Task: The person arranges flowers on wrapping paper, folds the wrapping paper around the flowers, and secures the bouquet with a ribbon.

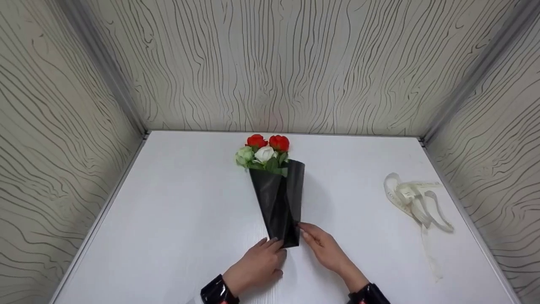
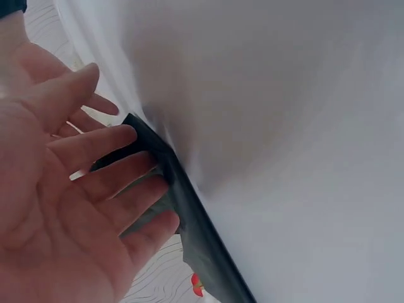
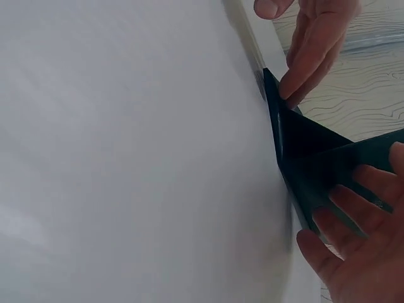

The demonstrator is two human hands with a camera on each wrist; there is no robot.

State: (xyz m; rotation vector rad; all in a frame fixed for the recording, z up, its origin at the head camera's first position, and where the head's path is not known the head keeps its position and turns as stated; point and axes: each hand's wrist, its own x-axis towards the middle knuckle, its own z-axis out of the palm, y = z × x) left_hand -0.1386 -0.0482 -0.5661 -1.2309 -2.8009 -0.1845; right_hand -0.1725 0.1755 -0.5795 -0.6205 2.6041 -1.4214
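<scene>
A bouquet lies on the white table, wrapped in black paper (image 1: pixel 270 194) that tapers toward the person. Red flowers (image 1: pixel 279 142), a white flower (image 1: pixel 265 154) and a pale green flower (image 1: pixel 244 156) stick out of its wide far end. My left hand (image 1: pixel 262 262) touches the narrow lower end with extended fingers; the left wrist view shows these fingers (image 2: pixel 120 183) spread along the dark paper edge. At the lower right edge of the wrapper is my right hand (image 1: pixel 327 249), its relaxed fingers (image 3: pixel 353 211) against the paper in the right wrist view.
A cream ribbon (image 1: pixel 407 192) with printed lettering lies loosely looped at the right of the table (image 1: pixel 177 202), one end trailing toward the front. Wood-grain patterned panels (image 1: pixel 270 63) enclose the table at the back and both sides.
</scene>
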